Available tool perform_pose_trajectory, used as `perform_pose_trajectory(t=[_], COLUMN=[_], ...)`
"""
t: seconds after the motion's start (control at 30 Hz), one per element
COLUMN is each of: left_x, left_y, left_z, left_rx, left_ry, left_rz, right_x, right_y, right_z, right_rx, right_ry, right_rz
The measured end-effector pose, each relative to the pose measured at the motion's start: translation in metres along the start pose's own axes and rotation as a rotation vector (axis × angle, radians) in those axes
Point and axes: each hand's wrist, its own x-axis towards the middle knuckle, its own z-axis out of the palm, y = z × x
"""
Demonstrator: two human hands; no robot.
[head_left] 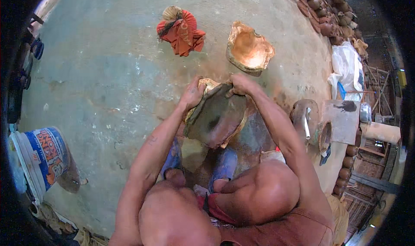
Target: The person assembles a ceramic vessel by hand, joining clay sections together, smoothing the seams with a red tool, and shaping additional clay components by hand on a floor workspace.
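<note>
Between my knees and the far mould half is a pale, rough-edged mould with a dark grey sheet of wet clay lying over it. My left hand grips the far left rim, its fingers closed over the mould and the clay edge. At the far right corner, my right hand pinches the clay's edge between thumb and fingers. The mould's pale edge also shows beneath the clay on the right. Just beyond lies a second, open mould half, hollow side up, with nothing touching it.
A knotted red cloth bundle lies far ahead on the floor. At left stands a white and blue paint bucket. On the right are a flat grey board, a rounded clay piece and white plastic sheeting. Stacked clay pots line the far right.
</note>
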Motion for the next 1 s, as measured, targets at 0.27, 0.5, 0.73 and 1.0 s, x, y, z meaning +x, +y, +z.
perform_pose_trajectory(t=[0.27,0.5,0.73,1.0], left_x=[-0.011,-0.018,-0.034,-0.04], left_y=[-0.002,-0.007,-0.002,-0.006], left_z=[0.006,0.007,0.011,0.012], left_rx=[-0.024,0.0,0.051,-0.089], left_ry=[0.076,0.163,0.249,0.276], left_rz=[-0.059,-0.028,-0.12,-0.066], right_x=[-0.052,-0.109,-0.096,-0.052], right_y=[0.045,-0.003,-0.113,-0.108], right_z=[-0.041,-0.035,0.041,0.084], right_rx=[0.43,0.612,0.368,0.286], right_ry=[0.707,0.737,0.512,0.357], right_rz=[0.17,0.144,0.183,0.234])
